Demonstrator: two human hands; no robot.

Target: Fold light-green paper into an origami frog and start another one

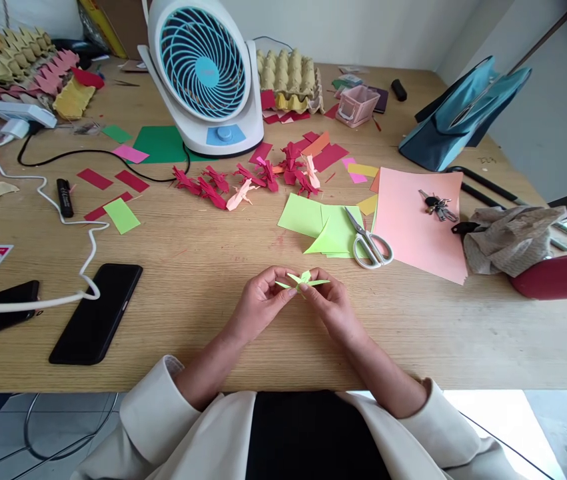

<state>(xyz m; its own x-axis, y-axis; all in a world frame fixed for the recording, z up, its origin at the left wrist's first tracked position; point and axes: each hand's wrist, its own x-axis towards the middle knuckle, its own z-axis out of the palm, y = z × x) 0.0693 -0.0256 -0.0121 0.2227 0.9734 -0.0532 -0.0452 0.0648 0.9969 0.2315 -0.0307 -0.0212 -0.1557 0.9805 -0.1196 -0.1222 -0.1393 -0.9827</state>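
Between my two hands, just above the front of the table, is a small light-green folded paper figure [305, 279] with narrow points sticking out to both sides. My left hand [264, 297] pinches it from the left, thumb on the near side. From the right, my right hand [332, 303] pinches it with the thumb pressed near its middle. Beyond my hands lie light-green paper sheets [299, 215], with white-handled scissors [369, 243] resting partly on them. Farther back is a cluster of red folded paper figures [268, 175], with a few pale pink ones [241, 195] among them.
A white fan [206, 73] stands at the back. Pink paper [413, 220] with keys [438, 205] on it lies to the right, beside a grey cloth [508, 237]. A black phone [97, 313] and a white cable [94, 250] lie on the left. Egg trays [288, 73] stand behind.
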